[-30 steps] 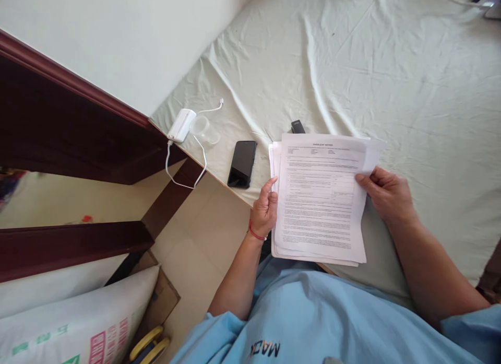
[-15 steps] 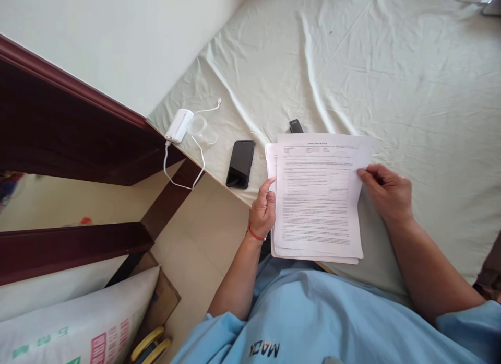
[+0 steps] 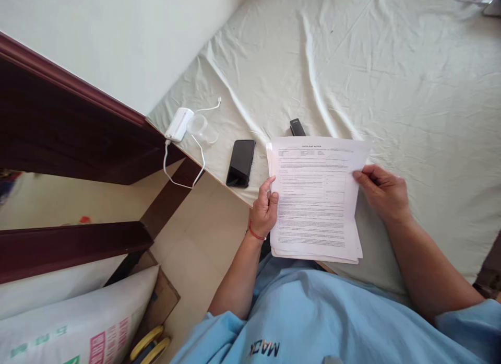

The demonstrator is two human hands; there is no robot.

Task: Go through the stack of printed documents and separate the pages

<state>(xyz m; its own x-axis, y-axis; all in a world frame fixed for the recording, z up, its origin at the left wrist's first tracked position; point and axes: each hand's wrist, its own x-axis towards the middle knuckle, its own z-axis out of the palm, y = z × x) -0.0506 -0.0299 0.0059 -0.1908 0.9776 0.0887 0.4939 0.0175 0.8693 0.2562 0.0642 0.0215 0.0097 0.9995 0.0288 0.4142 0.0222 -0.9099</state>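
The left hand [image 3: 265,210] is gripping the left edge of a stack of printed papers [image 3: 315,197], thumb on top, while the right hand [image 3: 381,191] is pinching the right edge; holding both sides is likely keeping the sheets squared. The stack is lying at the near edge of a bed covered by a wrinkled pale sheet [image 3: 391,82]. A black phone [image 3: 240,163], a white power bank [image 3: 179,125] with its cable and a small dark object [image 3: 297,127] are lying near. A dark wooden frame [image 3: 78,124] and tiled floor [image 3: 195,238] are lying left.

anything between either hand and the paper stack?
Nothing visible. The left hand grips the left edge of the stack of white printed paper sheets, and the right hand pinches its right edge. The black smartphone lies apart, to the left.
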